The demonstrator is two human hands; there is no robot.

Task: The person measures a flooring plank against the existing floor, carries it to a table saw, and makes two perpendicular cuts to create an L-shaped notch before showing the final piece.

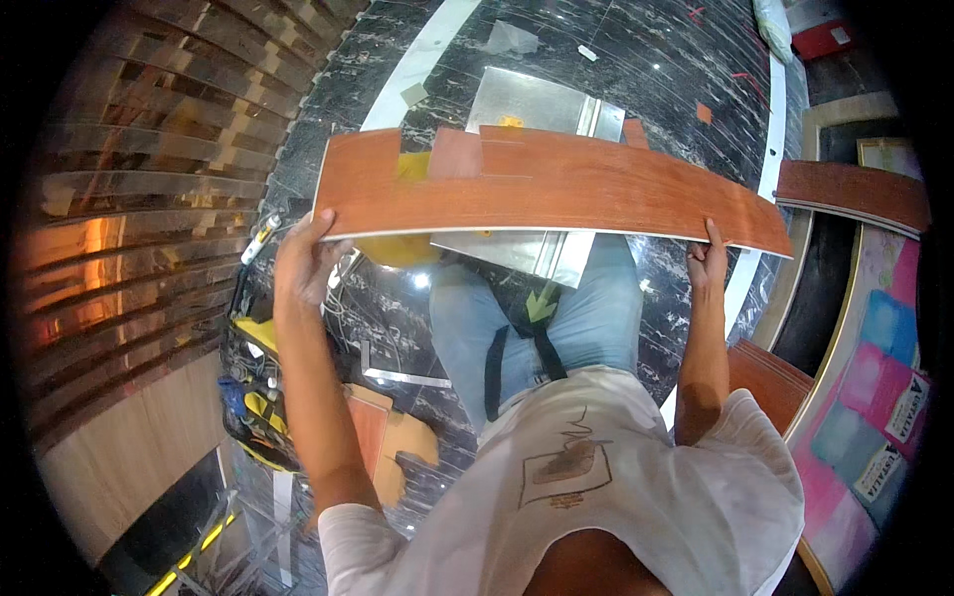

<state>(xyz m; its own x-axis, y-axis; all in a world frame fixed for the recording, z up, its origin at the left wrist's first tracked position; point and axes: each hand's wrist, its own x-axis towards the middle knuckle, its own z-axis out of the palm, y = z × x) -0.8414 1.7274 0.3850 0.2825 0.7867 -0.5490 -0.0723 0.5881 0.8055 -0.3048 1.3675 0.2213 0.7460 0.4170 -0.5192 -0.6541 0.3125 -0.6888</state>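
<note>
I hold a long reddish-brown wood-look floor plank (596, 189) level in front of me. It has a rectangular notch in its far edge, left of the middle. My left hand (303, 260) is closed on its near left corner, thumb on the face and fingers under it. My right hand (709, 260) grips the near edge towards the right end. Below the plank a silver metal sheet or case (522, 97) lies on the floor. Something yellow (402, 248) lies there too, partly hidden, and a pinkish piece (455, 154) shows at the notch.
On my left are a slatted wall (149, 199), a tube (261, 241), a metal square (407, 379), cardboard (407, 427) and a tool bag (260, 417). Another plank (850, 191) and stacked boards (770, 382) are on the right. Small scraps lie on the dark marbled floor (636, 60).
</note>
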